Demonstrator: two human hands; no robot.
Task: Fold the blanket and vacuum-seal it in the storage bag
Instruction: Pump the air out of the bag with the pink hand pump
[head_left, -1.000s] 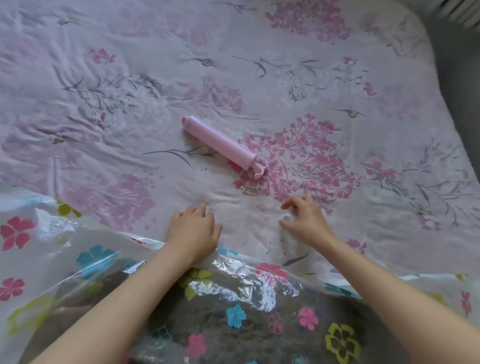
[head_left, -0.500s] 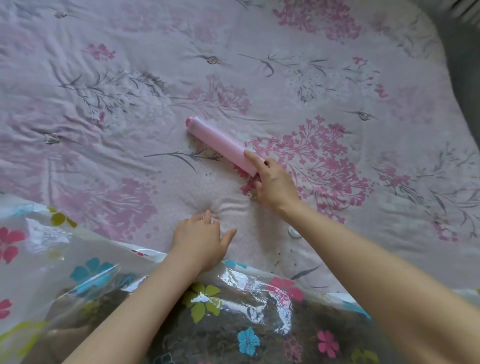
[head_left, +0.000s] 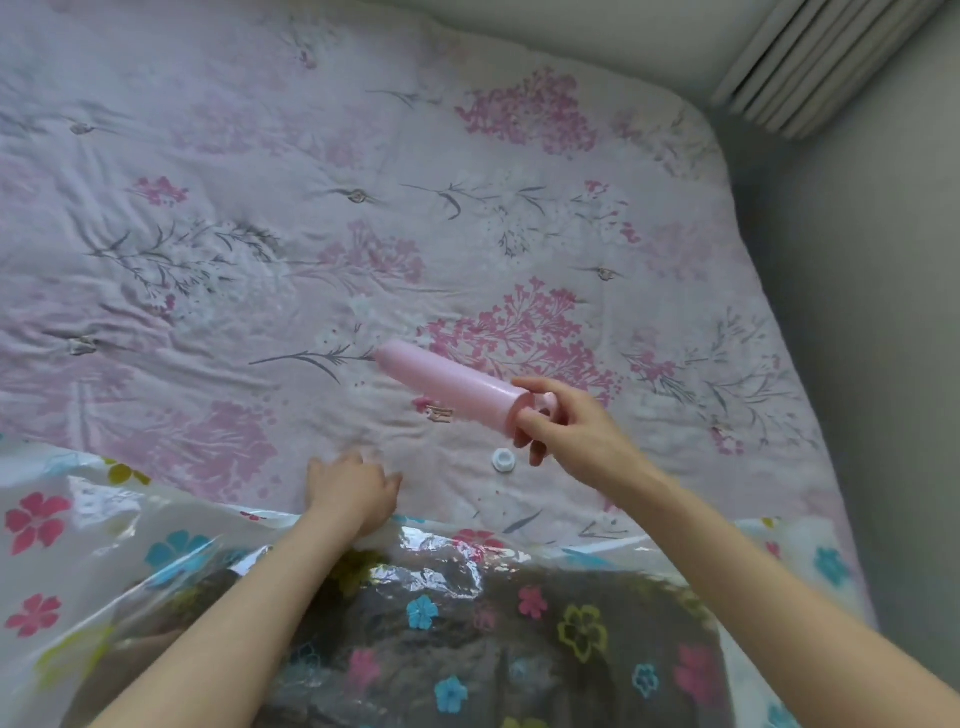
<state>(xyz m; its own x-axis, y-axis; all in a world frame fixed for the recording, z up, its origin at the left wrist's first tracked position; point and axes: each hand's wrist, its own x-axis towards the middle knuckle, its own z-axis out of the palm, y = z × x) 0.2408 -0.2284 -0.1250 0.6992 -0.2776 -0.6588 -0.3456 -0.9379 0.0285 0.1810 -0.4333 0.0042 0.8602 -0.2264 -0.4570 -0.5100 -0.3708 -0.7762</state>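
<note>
A clear storage bag (head_left: 130, 540) printed with coloured flowers lies across the near part of the bed, and a dark folded blanket (head_left: 467, 649) shows through it. My right hand (head_left: 566, 431) holds a pink cylindrical hand pump (head_left: 447, 387) by its handle end, lifted above the bed with its far end pointing left. My left hand (head_left: 353, 491) rests knuckles-up at the bag's far edge, fingers curled loosely, nothing visible in it. A small white valve cap (head_left: 503, 460) lies on the bed between the two hands.
The bed is covered by a pink floral quilt (head_left: 260, 260). Its right edge drops to a grey floor (head_left: 883, 364), and a white radiator (head_left: 831, 62) stands at the top right corner.
My right hand left the white cap on the bed, reached to the pink pump, took hold of its handle end and lifted it off the quilt. My left hand stayed at the bag's edge.
</note>
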